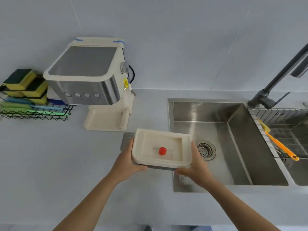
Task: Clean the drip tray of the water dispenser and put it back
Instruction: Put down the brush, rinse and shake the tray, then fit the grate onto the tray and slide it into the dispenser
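A cream drip tray (175, 144) with a small red float (162, 150) in its middle hangs above the counter at the sink's left rim. My left hand (128, 159) grips its left end and my right hand (195, 165) grips its right end. A flat grey metal plate (126, 139) lies on the counter just behind my left hand, partly hidden by the tray. The steel and cream water dispenser (86, 75) stands at the back left, and its cream base (106, 120) has nothing on it.
A steel sink (220, 140) with a drain strainer (205, 150) lies to the right, under a dark tap (275, 80). An orange brush (281, 147) rests on the dish rack (291, 117) at far right. A wire basket (33, 112) of sponges sits far left.
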Action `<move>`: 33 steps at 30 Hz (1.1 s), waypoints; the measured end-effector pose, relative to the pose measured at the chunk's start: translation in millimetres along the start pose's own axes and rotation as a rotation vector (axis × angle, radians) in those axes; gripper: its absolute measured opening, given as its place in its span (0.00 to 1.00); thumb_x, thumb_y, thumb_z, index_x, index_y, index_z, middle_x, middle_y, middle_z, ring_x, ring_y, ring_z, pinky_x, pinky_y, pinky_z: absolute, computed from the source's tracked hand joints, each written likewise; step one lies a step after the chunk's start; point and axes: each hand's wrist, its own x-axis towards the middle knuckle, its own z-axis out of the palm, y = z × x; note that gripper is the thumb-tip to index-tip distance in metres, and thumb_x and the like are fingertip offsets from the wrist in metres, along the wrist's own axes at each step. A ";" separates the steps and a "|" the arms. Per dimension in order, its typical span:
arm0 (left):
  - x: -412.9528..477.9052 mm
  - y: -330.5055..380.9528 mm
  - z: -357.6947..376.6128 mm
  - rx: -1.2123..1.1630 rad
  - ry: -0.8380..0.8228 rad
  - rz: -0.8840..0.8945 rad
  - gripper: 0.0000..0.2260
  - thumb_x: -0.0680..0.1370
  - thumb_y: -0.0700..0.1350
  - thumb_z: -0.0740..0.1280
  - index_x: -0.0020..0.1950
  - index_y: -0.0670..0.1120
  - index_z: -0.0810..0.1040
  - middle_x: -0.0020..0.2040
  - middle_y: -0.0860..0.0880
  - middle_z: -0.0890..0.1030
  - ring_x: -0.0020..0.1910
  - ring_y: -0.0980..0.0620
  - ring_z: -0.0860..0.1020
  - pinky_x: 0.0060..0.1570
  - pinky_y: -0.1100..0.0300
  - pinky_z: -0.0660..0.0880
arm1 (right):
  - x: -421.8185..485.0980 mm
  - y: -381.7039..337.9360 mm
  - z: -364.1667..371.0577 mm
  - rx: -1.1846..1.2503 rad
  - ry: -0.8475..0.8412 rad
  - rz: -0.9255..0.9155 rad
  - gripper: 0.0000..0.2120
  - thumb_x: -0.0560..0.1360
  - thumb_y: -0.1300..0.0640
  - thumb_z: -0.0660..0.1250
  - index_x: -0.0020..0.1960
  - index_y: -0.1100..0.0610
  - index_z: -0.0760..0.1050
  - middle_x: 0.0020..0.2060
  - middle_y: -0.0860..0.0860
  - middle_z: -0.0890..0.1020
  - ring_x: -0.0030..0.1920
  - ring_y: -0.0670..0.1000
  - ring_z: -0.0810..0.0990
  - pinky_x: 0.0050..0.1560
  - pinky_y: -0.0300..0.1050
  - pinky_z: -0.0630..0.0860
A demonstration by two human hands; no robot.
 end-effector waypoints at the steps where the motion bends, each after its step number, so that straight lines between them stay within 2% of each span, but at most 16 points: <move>1: -8.3 -8.1 -5.5 0.002 -0.009 -0.027 0.48 0.61 0.44 0.79 0.66 0.70 0.51 0.53 0.67 0.73 0.51 0.68 0.74 0.41 0.75 0.72 | -5.5 -1.3 11.2 0.003 -0.008 0.014 0.43 0.52 0.56 0.77 0.60 0.35 0.59 0.55 0.44 0.73 0.53 0.43 0.74 0.41 0.31 0.74; 3: -24.3 -24.4 -13.7 -0.013 -0.015 -0.064 0.47 0.60 0.44 0.79 0.63 0.73 0.51 0.52 0.71 0.73 0.51 0.72 0.73 0.42 0.78 0.70 | -15.8 -3.1 31.1 0.031 -0.032 0.045 0.46 0.54 0.60 0.78 0.58 0.30 0.56 0.55 0.45 0.72 0.50 0.48 0.75 0.38 0.31 0.74; 5: -39.0 -38.5 -19.1 -0.021 -0.020 -0.080 0.47 0.59 0.44 0.79 0.60 0.76 0.53 0.51 0.74 0.74 0.52 0.74 0.72 0.42 0.80 0.70 | -25.2 -4.6 48.1 -0.001 -0.054 0.050 0.49 0.56 0.60 0.79 0.59 0.29 0.52 0.56 0.46 0.70 0.52 0.50 0.74 0.43 0.38 0.75; 7: -52.2 -49.6 -23.4 -0.007 -0.023 -0.102 0.45 0.58 0.45 0.79 0.58 0.77 0.54 0.52 0.76 0.74 0.52 0.74 0.72 0.42 0.79 0.70 | -32.7 -3.6 62.1 -0.062 -0.072 0.048 0.51 0.56 0.58 0.79 0.65 0.36 0.50 0.59 0.47 0.69 0.58 0.49 0.71 0.51 0.41 0.72; 10: -68.1 -63.9 -27.6 0.016 -0.014 -0.140 0.44 0.58 0.46 0.78 0.57 0.77 0.55 0.51 0.73 0.75 0.51 0.74 0.73 0.41 0.79 0.69 | -39.4 -0.3 79.2 -0.132 -0.121 0.077 0.53 0.58 0.56 0.79 0.72 0.51 0.48 0.61 0.47 0.67 0.59 0.49 0.70 0.52 0.41 0.72; 12: -74.1 -70.9 -29.0 0.050 -0.017 -0.144 0.43 0.58 0.44 0.79 0.57 0.75 0.56 0.52 0.70 0.74 0.50 0.74 0.73 0.41 0.79 0.69 | -42.5 1.5 87.4 -0.150 -0.148 0.082 0.54 0.58 0.56 0.79 0.72 0.54 0.47 0.63 0.49 0.67 0.60 0.49 0.69 0.53 0.39 0.70; 14: -75.5 -74.8 -28.9 0.075 -0.030 -0.148 0.42 0.59 0.44 0.79 0.58 0.71 0.57 0.53 0.67 0.74 0.50 0.70 0.74 0.42 0.75 0.70 | -44.3 4.0 92.2 -0.168 -0.161 0.086 0.54 0.59 0.57 0.79 0.72 0.56 0.46 0.64 0.51 0.66 0.60 0.48 0.68 0.54 0.36 0.68; 17: -75.1 -79.2 -25.9 0.085 -0.063 -0.161 0.43 0.60 0.44 0.78 0.66 0.61 0.57 0.54 0.62 0.75 0.50 0.62 0.76 0.42 0.69 0.71 | -46.9 8.1 95.4 -0.230 -0.165 0.082 0.57 0.61 0.57 0.79 0.73 0.60 0.41 0.68 0.54 0.63 0.61 0.46 0.65 0.55 0.31 0.64; 21: -74.4 -80.9 -25.0 0.102 -0.093 -0.158 0.43 0.60 0.43 0.77 0.68 0.57 0.56 0.56 0.59 0.74 0.53 0.59 0.75 0.44 0.66 0.71 | -48.2 11.2 98.8 -0.285 -0.171 0.093 0.59 0.62 0.56 0.78 0.73 0.62 0.36 0.72 0.55 0.58 0.66 0.51 0.65 0.57 0.34 0.64; 23: -72.3 -79.6 -28.7 0.084 -0.124 -0.166 0.43 0.60 0.45 0.78 0.68 0.57 0.57 0.58 0.60 0.73 0.55 0.60 0.74 0.46 0.68 0.71 | -46.8 10.2 97.6 -0.286 -0.185 0.109 0.59 0.62 0.54 0.78 0.73 0.61 0.36 0.72 0.55 0.58 0.66 0.49 0.64 0.58 0.35 0.65; 25: -65.9 -76.1 -35.4 0.068 -0.164 -0.200 0.39 0.62 0.48 0.78 0.66 0.57 0.59 0.59 0.59 0.73 0.57 0.59 0.74 0.46 0.70 0.70 | -42.5 8.5 93.4 -0.266 -0.189 0.154 0.58 0.62 0.51 0.78 0.74 0.60 0.38 0.73 0.54 0.57 0.68 0.51 0.63 0.63 0.42 0.67; 27: -52.2 -71.8 -43.7 0.090 -0.158 -0.236 0.32 0.67 0.50 0.74 0.67 0.52 0.63 0.61 0.54 0.74 0.61 0.52 0.73 0.50 0.66 0.71 | -34.2 5.2 86.4 -0.240 -0.159 0.230 0.56 0.64 0.48 0.76 0.74 0.60 0.38 0.75 0.54 0.53 0.73 0.55 0.58 0.69 0.50 0.64; 28: -42.7 -68.6 -48.4 0.133 -0.127 -0.247 0.31 0.70 0.50 0.72 0.68 0.48 0.63 0.65 0.49 0.73 0.65 0.49 0.71 0.56 0.61 0.70 | -28.3 2.9 82.0 -0.229 -0.139 0.266 0.55 0.65 0.47 0.74 0.74 0.59 0.38 0.76 0.54 0.50 0.74 0.55 0.55 0.70 0.52 0.61; 30: -21.2 -59.3 -57.5 0.232 -0.053 -0.251 0.32 0.73 0.50 0.69 0.72 0.44 0.59 0.72 0.45 0.65 0.71 0.47 0.64 0.67 0.56 0.62 | -11.7 -3.4 73.2 -0.216 -0.094 0.267 0.49 0.68 0.48 0.72 0.74 0.59 0.43 0.75 0.53 0.52 0.73 0.54 0.56 0.67 0.48 0.63; 32: 0.6 -46.8 -63.8 0.302 -0.032 -0.189 0.31 0.73 0.48 0.68 0.73 0.44 0.58 0.74 0.45 0.62 0.72 0.48 0.61 0.69 0.56 0.58 | 11.0 -9.4 65.9 -0.243 -0.049 0.190 0.40 0.70 0.51 0.72 0.73 0.59 0.52 0.72 0.53 0.60 0.71 0.54 0.60 0.64 0.43 0.62; 33: 11.6 -41.3 -64.9 0.332 -0.040 -0.152 0.31 0.73 0.47 0.68 0.72 0.45 0.59 0.74 0.45 0.62 0.72 0.48 0.61 0.68 0.57 0.58 | 23.7 -11.5 63.2 -0.276 -0.049 0.169 0.39 0.70 0.52 0.71 0.73 0.59 0.53 0.72 0.54 0.61 0.72 0.54 0.60 0.67 0.45 0.61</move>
